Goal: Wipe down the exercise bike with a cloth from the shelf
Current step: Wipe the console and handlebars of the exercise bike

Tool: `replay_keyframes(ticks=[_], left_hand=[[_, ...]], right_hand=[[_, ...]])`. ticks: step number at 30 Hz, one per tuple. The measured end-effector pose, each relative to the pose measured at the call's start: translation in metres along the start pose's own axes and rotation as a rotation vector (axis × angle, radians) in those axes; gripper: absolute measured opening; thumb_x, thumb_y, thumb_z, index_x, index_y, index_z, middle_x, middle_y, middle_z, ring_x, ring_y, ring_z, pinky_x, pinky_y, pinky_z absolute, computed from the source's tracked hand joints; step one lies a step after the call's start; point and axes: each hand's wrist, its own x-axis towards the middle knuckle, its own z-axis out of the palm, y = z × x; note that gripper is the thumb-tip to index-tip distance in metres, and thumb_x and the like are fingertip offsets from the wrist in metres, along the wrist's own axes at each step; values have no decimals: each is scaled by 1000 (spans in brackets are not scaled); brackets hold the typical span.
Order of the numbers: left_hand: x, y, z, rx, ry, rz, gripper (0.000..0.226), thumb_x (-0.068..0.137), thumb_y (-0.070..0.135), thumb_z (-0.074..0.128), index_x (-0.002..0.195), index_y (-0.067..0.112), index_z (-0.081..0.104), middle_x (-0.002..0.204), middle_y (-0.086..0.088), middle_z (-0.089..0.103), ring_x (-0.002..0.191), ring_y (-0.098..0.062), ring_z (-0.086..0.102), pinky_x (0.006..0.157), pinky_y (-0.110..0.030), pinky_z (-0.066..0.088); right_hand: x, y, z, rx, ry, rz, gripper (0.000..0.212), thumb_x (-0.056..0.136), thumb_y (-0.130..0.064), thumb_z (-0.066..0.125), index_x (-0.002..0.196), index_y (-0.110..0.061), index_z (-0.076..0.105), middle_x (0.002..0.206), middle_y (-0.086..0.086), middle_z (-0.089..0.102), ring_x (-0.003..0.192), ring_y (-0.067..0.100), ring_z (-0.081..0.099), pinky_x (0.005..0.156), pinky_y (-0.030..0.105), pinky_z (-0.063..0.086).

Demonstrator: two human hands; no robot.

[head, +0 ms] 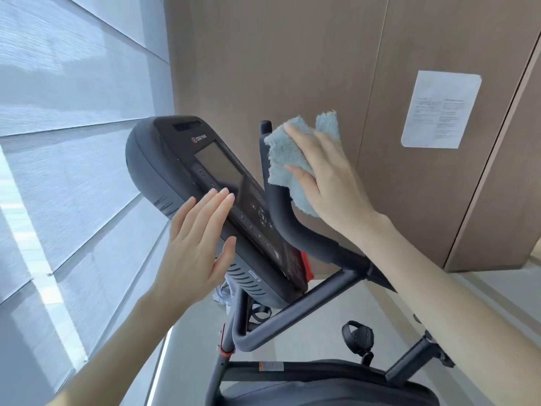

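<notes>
The black exercise bike's console [187, 171] fills the middle of the head view, tilted, with a dark screen and rows of buttons. My left hand [196, 241] lies flat with straight fingers against the console's lower left edge. A light blue cloth [288, 155] is draped over the upright right handlebar [278, 212]. My right hand [325, 183] presses the cloth against that bar with fingers extended. Only the handlebar's tip pokes out above the cloth.
A window with pale blinds [73, 142] runs along the left. Brown wall panels [292, 54] stand behind the bike, with a paper notice [442, 109] at right. The bike's frame [292, 312], a pedal [358, 338] and the seat [322, 391] lie below.
</notes>
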Motion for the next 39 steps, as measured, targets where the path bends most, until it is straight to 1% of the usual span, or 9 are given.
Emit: replay_keyframes(ticks=[6,12,16,19,23,28,31,35,39], left_hand=[[-5,-1,-10,20,-2,10,50,94,22,41,138,0,41,145,-11,41,138,-25,32,114,-45,22],[-9,-1,-11,42,-31,12,47,95,24,39,136,1,45,143,-11,45,138,-24,32,114,-45,21],[-9,6,-2,35,-46,41,46,95,24,40,135,1,47,142,-12,46,136,-25,34,114,-46,23],[-6,13,8,40,-62,73,47,95,24,40,136,2,47,142,-12,46,135,-26,37,113,-46,24],[-2,27,24,49,-96,142,48,95,25,41,138,4,44,146,-11,40,137,-24,34,114,-45,23],[2,39,38,113,-173,192,53,97,33,37,143,8,37,151,-8,33,141,-22,26,115,-47,18],[2,43,45,158,-224,200,54,97,38,35,142,9,40,151,-8,34,141,-23,27,115,-49,19],[-1,43,49,169,-221,202,55,97,39,34,143,8,39,151,-8,33,141,-24,28,114,-50,21],[1,51,51,126,-155,189,53,97,37,37,138,3,45,147,-12,40,137,-27,35,111,-52,24]], right_hand=[[23,-10,46,-551,-165,-277,43,93,-44,48,119,-14,63,147,13,38,136,34,32,104,52,33],[-18,5,54,-591,-270,-622,44,94,-44,44,104,-10,69,121,6,63,130,29,43,113,56,15],[-56,19,51,-597,-369,-706,38,95,-28,37,119,-15,62,136,7,52,135,32,35,112,57,14],[-81,30,41,-519,-363,-622,45,93,-9,37,135,-19,48,149,10,35,137,34,30,104,50,38],[-105,36,24,-450,-416,-415,64,89,-1,44,147,-19,25,153,15,23,138,33,29,100,45,45],[-124,41,1,-404,-437,-170,73,82,-34,69,143,-10,36,136,25,47,114,33,57,83,39,53],[-131,41,-5,-491,-480,-102,80,74,-29,80,140,-10,41,123,21,59,104,31,62,81,36,53],[-135,53,-30,-434,-633,104,60,91,-23,59,144,-25,30,119,4,56,96,26,57,68,30,41],[-122,65,-51,-20,-542,370,46,95,-38,48,139,-38,35,142,-10,41,122,18,45,94,35,41]])
